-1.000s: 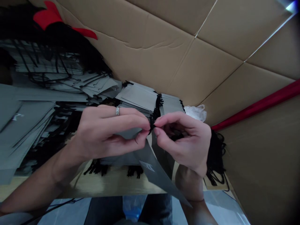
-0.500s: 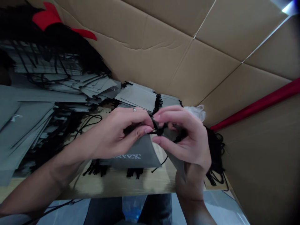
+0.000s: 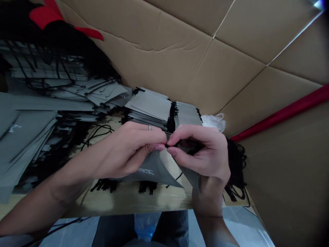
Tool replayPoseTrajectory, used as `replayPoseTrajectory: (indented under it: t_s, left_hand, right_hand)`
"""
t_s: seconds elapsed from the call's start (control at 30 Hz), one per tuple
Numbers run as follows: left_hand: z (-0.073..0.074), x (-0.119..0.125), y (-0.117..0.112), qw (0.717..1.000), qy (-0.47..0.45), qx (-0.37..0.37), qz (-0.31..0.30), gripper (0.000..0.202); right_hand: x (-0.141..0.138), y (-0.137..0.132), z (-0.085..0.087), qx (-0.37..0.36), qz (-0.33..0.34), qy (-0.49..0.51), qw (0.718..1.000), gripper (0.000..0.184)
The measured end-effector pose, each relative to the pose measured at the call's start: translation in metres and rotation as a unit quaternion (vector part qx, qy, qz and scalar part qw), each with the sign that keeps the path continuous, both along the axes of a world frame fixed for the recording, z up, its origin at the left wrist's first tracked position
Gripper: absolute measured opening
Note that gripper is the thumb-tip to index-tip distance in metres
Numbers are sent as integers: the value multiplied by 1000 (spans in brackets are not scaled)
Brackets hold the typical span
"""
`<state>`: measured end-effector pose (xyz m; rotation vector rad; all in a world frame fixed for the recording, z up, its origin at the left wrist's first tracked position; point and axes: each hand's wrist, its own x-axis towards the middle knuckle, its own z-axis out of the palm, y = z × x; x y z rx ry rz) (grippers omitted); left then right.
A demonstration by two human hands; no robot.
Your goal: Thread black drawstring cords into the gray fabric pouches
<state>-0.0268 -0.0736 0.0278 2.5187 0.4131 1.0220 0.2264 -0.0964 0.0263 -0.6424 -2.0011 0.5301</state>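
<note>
Thumb and forefinger of my left hand [image 3: 136, 147], which wears a ring, are closed in a pinch. Fingertip to fingertip with it, my right hand [image 3: 208, 151] pinches too. Between them shows a short bit of black cord [image 3: 167, 145]; the fingers cover most of it. A grey drawstring pouch [image 3: 154, 175] with white lettering hangs below my left hand. Another grey piece [image 3: 189, 173], probably pouch material, hangs under my right hand, its upper part hidden by the fingers.
Stacked grey pouches [image 3: 151, 103] with black cord ends lie beyond my hands. More pouches [image 3: 33, 133] heap up on the left. Black cords [image 3: 235, 168] bunch at the right, near a clear plastic bag [image 3: 214, 121]. Cardboard walls [image 3: 167, 58] enclose the wooden table [image 3: 123, 206].
My right fingertips have closed and moved left to meet the left ones at the cord. The pouch below my left hand has tilted, and less of its lettering shows.
</note>
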Motion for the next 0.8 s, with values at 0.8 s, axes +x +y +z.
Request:
replayPoseTrajectory:
  t_s: [0.8]
  left_hand:
    - [-4, -3, -8, 990, -9, 73, 123, 20]
  right_hand:
    - [-4, -5, 3, 0, -36, 30, 999, 18]
